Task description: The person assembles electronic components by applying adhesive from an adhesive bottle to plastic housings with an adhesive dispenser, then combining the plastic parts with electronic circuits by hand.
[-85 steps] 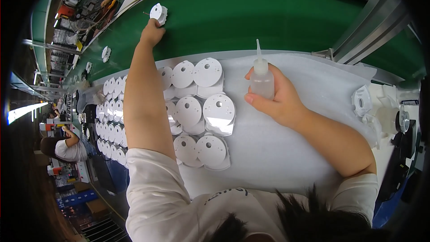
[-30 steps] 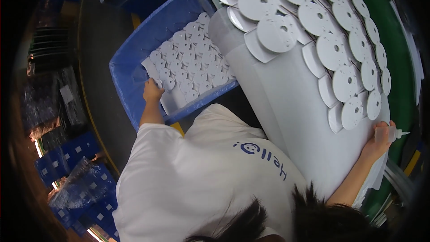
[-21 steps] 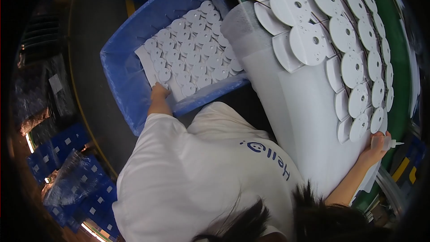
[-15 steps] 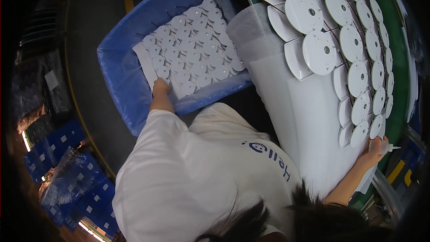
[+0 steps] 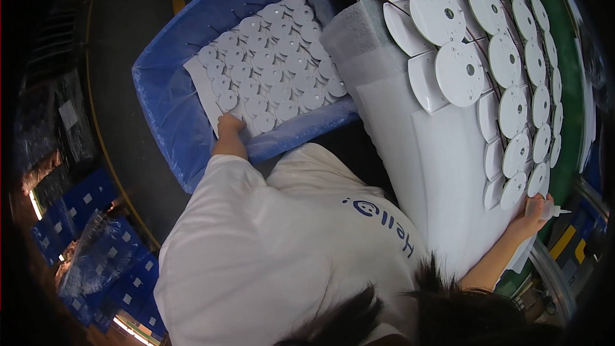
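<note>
My left hand [image 5: 229, 126] reaches into the blue-lined bin [image 5: 160, 106], at the near left corner of a layer of small white round discs [image 5: 262, 57]. Its fingers look curled together on the white sheet [image 5: 204, 93] under the discs; what they grip, if anything, is hidden. Beside the green work surface's near end, my right hand [image 5: 530, 214] is closed round a small translucent squeeze bottle [image 5: 539, 209] with a pointed nozzle. Just beyond that hand, rows of larger white discs [image 5: 459, 74] with centre holes overlap curved white plates [image 5: 428, 82].
White foam sheeting [image 5: 442, 173] drapes off the green work surface [image 5: 568, 134] between bin and bench. Thin dark wires [image 5: 192, 43] stick out along the bin's layer. Blue boxes [image 5: 138, 275] and clear plastic wrap [image 5: 96, 250] lie at the lower left, past a yellow floor line [image 5: 122, 192].
The picture has shifted slightly, with the bin now a little further left. Both hands keep nearly the same places, and the bottle stays in my right hand.
</note>
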Demonstrator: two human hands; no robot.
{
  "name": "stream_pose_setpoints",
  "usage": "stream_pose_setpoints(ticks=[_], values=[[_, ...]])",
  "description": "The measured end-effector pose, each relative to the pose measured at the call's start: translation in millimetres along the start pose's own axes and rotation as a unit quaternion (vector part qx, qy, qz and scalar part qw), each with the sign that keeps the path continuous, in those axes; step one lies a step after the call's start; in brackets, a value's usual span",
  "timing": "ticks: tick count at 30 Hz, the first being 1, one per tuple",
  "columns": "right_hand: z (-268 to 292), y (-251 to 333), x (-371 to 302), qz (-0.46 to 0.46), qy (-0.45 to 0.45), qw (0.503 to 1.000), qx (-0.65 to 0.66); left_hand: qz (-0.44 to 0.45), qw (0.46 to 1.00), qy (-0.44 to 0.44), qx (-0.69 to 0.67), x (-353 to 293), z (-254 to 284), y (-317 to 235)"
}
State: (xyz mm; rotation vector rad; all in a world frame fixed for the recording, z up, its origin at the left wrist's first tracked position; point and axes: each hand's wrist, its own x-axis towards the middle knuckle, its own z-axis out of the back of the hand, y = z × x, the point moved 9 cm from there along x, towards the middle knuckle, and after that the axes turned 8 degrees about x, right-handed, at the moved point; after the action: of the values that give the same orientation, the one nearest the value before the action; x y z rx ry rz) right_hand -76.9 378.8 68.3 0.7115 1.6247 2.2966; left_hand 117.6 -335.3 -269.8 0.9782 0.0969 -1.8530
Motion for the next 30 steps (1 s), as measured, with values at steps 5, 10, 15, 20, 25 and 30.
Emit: stream_pose_setpoints(ticks=[5,10,15,20,25,30], values=[[-2.5,0.6,-1.2,-0.003,0.0,1.0,0.015,-0.04,0.999,-0.03,-0.011,17.3,-6.2,-7.7],[-1.4,-0.2,-0.3,0.003,0.003,1.0,0.017,-0.055,0.997,-0.051,-0.003,14.8,-2.7,-12.0],[-3.4,2.1,-0.4,0.012,0.002,0.999,0.029,-0.074,0.993,-0.087,0.021,24.4,-4.6,-11.8],[0.3,2.4,0.7,0.021,-0.005,0.999,0.031,-0.07,0.993,-0.089,0.018,15.0,7.0,-16.6],[0.9,1.1,-0.1,0.017,-0.002,0.999,0.037,-0.059,0.993,-0.097,-0.015,18.8,5.3,-15.3],[0.3,2.9,-2.8,0.013,-0.008,0.999,0.033,-0.058,0.993,-0.101,-0.027,13.0,7.0,-15.7]])
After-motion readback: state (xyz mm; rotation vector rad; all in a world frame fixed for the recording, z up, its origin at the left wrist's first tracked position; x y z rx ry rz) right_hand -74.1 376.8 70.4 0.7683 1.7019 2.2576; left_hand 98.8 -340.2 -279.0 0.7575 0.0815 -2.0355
